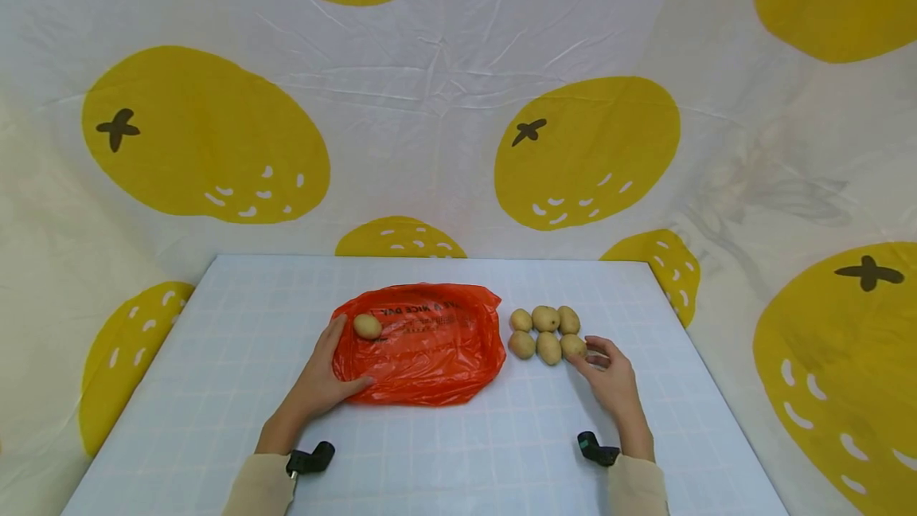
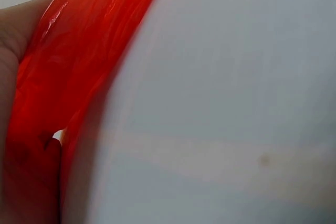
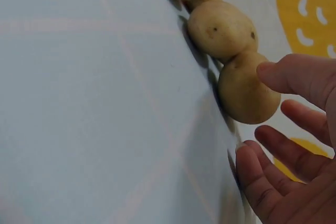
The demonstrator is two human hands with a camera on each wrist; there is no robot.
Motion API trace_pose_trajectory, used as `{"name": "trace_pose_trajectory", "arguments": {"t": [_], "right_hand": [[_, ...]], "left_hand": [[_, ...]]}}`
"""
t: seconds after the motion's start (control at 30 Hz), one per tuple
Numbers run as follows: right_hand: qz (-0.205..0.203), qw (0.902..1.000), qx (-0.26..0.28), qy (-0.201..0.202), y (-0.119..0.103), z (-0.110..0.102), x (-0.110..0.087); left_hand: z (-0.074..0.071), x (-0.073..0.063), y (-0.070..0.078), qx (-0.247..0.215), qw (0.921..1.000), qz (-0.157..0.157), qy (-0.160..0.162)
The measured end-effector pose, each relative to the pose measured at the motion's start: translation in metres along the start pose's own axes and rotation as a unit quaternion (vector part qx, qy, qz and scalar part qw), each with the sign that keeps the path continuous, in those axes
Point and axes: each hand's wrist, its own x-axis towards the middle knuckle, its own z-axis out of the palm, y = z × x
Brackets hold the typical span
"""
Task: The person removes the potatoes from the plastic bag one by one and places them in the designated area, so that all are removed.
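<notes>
A red plastic bag [image 1: 430, 349] with dark print lies spread on the table, a single potato [image 1: 368, 326] in its left part. My left hand [image 1: 325, 373] holds the bag by its left side, thumb at the near edge; in the left wrist view red film [image 2: 79, 40] covers part of the fingers. To the right of the bag, several potatoes [image 1: 548, 347] sit close together in two rows. My right hand [image 1: 610, 377] is at the near right potato [image 3: 249, 90]. Its thumb tip overlaps that potato in the right wrist view, while the other fingers [image 3: 294, 156] are spread apart from it.
The table [image 1: 458, 468] has a pale checked cover. Behind it and at both sides hangs a white sheet [image 1: 444, 142] printed with big yellow fruit. Each wrist wears a small black camera, the left one [image 1: 310, 459] and the right one [image 1: 598, 449].
</notes>
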Motion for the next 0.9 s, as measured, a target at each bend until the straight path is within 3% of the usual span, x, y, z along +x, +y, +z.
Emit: {"name": "trace_pose_trajectory", "arguments": {"t": [0.23,0.47,0.9], "right_hand": [[-0.016,0.9997,-0.016,-0.005,-0.015,-0.013,0.0],[-0.06,0.9978,-0.027,0.006,-0.04,-0.018,0.005],[-0.173,0.9838,0.045,-0.01,-0.103,0.005,0.007]], "left_hand": [[-0.001,-0.001,0.001,0.003,1.0,0.007,-0.001],[-0.001,0.0,0.002,0.0,1.0,0.002,0.001],[0.0,0.0,0.001,-0.007,1.0,0.007,0.001]]}}
